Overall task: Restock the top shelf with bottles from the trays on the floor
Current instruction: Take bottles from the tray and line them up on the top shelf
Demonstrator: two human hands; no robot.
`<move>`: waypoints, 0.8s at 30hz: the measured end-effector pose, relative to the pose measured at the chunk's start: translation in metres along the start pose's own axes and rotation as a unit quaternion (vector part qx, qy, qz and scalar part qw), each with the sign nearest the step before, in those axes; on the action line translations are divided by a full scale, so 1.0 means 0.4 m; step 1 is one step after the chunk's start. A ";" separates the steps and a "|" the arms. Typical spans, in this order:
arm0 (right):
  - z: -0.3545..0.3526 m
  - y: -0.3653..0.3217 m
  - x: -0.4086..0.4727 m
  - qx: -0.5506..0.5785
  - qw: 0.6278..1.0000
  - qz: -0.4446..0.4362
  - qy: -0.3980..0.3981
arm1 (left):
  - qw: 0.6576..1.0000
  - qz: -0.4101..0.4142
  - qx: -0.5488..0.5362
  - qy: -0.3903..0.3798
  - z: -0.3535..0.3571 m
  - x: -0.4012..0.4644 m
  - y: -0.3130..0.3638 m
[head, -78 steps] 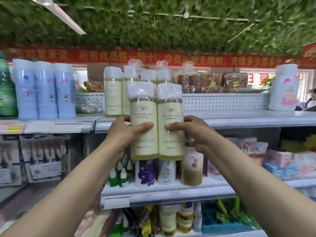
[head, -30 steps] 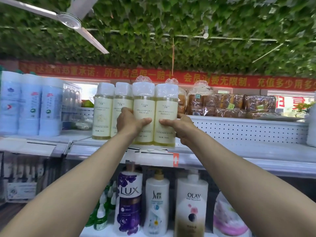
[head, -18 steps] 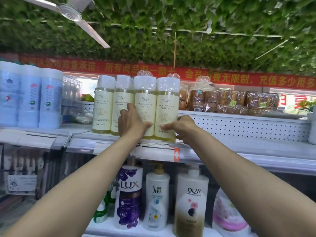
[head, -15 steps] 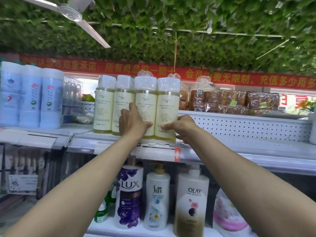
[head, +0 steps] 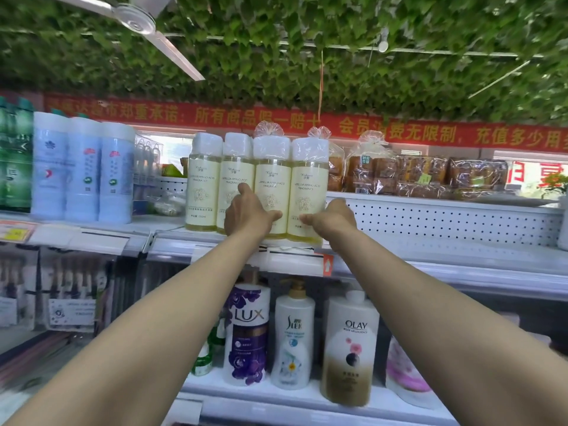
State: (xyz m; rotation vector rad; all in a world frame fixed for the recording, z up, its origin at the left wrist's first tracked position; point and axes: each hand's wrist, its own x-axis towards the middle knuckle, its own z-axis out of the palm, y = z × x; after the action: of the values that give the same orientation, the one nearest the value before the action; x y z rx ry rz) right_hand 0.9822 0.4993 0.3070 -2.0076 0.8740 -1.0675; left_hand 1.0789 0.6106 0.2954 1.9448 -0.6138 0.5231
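Yellow bottles (head: 289, 192) stand, seemingly gripped, between hands (head: 249, 214).

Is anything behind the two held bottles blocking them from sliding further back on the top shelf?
Cannot tell: the two bottles, held by the left hand and right hand, hide the top shelf behind them. Bagged bread sits further back to the right, on a higher ledge.

1. A ceiling of green leaves (head: 307, 56) covers the whole room.
2. A white ceiling fan (head: 135, 20) hangs from those leaves, at the upper left.
3. Just below the leaves runs a red banner (head: 399, 133) with yellow characters.
4. Beneath the banner, bright windows (head: 531, 170) glow.
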 end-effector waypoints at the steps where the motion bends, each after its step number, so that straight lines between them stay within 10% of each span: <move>1: 0.001 -0.002 -0.010 -0.005 1.000 -0.007 0.025 | 1.000 0.005 -0.003 -0.002 -0.010 -0.006 -0.009; 24: 0.327 -0.060 -0.513 0.041 0.998 0.027 -0.033 | 0.970 -0.083 -0.164 -0.158 -0.330 -0.193 -0.493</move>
State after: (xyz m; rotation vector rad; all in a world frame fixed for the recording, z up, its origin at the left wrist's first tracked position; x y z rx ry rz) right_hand 1.0122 0.7109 0.1883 -1.9294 0.8322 -0.9857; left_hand 1.1287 0.8199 0.1690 1.7524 -0.6804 0.0000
